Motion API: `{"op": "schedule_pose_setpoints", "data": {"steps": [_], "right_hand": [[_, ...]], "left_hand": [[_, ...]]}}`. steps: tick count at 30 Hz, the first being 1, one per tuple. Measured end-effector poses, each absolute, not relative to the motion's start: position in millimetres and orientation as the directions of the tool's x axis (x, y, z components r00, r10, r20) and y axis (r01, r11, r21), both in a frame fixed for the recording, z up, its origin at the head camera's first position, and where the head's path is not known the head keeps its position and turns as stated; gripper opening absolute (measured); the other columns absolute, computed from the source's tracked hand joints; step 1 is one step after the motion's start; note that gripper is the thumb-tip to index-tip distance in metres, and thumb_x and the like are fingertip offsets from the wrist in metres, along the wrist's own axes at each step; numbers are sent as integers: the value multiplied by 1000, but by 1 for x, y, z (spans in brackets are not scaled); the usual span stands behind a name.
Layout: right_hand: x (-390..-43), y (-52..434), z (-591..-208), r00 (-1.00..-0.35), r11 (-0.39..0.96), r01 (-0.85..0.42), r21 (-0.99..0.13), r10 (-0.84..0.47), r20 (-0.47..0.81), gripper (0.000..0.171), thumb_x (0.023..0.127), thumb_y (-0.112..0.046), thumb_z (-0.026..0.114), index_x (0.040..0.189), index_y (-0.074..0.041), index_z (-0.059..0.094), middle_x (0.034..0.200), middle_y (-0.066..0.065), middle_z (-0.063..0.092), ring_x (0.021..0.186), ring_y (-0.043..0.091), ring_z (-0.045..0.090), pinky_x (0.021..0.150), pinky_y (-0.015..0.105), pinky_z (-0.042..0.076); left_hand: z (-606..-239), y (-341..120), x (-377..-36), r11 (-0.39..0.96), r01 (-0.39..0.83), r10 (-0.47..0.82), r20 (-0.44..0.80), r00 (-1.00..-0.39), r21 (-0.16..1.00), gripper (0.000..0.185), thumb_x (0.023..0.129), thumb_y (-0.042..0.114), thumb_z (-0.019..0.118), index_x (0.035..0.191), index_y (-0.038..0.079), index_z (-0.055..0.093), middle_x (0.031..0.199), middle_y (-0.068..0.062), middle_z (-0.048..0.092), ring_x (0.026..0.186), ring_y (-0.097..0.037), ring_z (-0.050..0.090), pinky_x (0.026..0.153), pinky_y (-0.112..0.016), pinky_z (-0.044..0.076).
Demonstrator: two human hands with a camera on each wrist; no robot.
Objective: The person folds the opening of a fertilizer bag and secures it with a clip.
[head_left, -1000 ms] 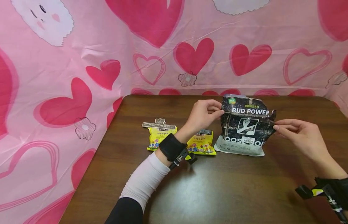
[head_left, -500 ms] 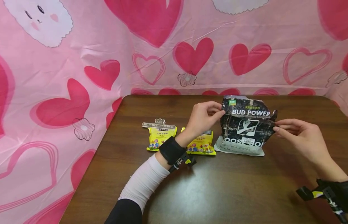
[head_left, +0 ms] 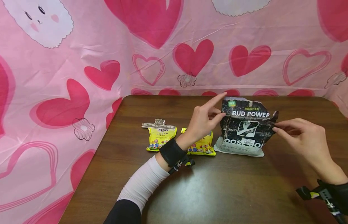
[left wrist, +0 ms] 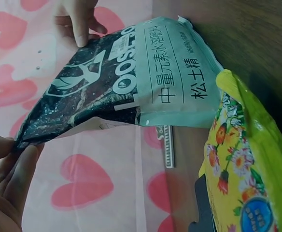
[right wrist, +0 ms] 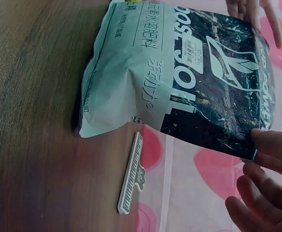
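Note:
A black and pale grey fertilizer bag (head_left: 246,130) marked BUD POWER stands on the table, its torn-looking top upright. My left hand (head_left: 203,121) pinches the bag's upper left edge, index finger stretched up past the corner. On the opposite side, my right hand (head_left: 308,137) pinches the right edge between thumb and finger. In the right wrist view, the right thumb lies on the black front of the bag while the other fingers (right wrist: 257,193) curl behind or below the edge. A small yellow packet (head_left: 202,144) lies left of the bag, partly hidden by my left forearm.
Another yellow packet (head_left: 161,140) lies farther left with a piano-key patterned clip (head_left: 158,125) across its top. Behind the bag, a similar clip (right wrist: 131,174) shows in the right wrist view. A pink cloth with hearts (head_left: 151,71) hangs at the brown table's (head_left: 218,186) back edge.
My left index finger has straightened upward from its bent position on the bag. The bag's top has dipped slightly, while both hands keep their places at its sides.

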State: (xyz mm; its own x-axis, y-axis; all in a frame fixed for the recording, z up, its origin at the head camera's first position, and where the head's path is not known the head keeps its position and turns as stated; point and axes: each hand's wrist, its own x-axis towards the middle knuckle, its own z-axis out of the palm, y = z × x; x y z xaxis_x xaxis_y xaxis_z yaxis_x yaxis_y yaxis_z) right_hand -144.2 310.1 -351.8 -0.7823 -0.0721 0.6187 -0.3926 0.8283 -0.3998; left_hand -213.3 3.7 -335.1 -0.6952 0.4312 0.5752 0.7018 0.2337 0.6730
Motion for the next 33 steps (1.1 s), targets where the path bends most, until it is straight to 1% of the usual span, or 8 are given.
{"op": "schedule_pose_setpoints", "data": {"steps": [4,8,15,17,20,22,29,33], "right_hand": [[-146,307,-352,-732,818,-455,-352,-119,670,28,64,2,87,89,-9,79,83,-16,68,84,-34,43,76,-2,34],[-146,303,-351,-703,797,-502,-336,-149,696,31,64,4,85,93,-6,78,86,12,72,96,-31,42,83,1,29],[-147,291,-355,-645,739,-577,-349,-150,749,27,71,0,83,97,-4,78,91,15,71,101,-23,46,91,0,31],[-148,288,-356,-632,727,-596,-342,-161,758,22,81,-18,81,98,-4,78,92,15,71,103,-20,47,94,0,31],[-149,284,-356,-605,713,-627,-313,-194,772,43,91,-46,68,99,-4,78,94,16,70,104,-15,49,97,1,31],[-150,281,-355,-584,706,-647,-288,-217,782,56,93,-56,58,99,-4,78,94,16,70,104,-10,50,99,2,32],[-151,276,-354,-567,703,-669,-240,-274,776,53,95,-54,56,101,-6,79,92,15,71,90,13,55,93,1,31],[-152,274,-355,-556,701,-677,-224,-288,779,53,97,-52,55,100,-6,79,91,14,72,87,18,55,92,2,30]], "left_hand": [[-335,3,-213,263,731,458,586,-669,629,36,93,12,68,130,10,66,97,-7,77,60,-2,53,57,-14,39],[-334,3,-213,296,757,479,595,-646,583,27,91,15,71,117,11,74,104,-4,77,64,1,56,59,-10,42],[-333,4,-211,292,763,509,582,-634,576,28,88,16,75,116,10,75,93,-3,75,72,-1,64,68,-9,49],[-333,4,-210,298,766,514,580,-632,570,29,88,16,75,116,10,74,91,-2,74,72,-1,63,68,-9,49],[-333,4,-209,305,768,516,580,-630,563,28,88,16,75,116,10,75,89,-2,73,71,-1,61,67,-9,48],[-333,4,-209,312,770,518,580,-628,556,27,89,16,75,115,10,75,88,-1,72,70,-1,59,66,-9,47],[-333,5,-209,330,783,527,586,-616,527,23,89,15,73,111,9,76,84,-1,70,67,-3,54,63,-10,43],[-333,3,-207,348,798,539,591,-600,493,22,90,16,73,110,9,77,86,-1,72,66,-4,54,61,-11,41]]}}
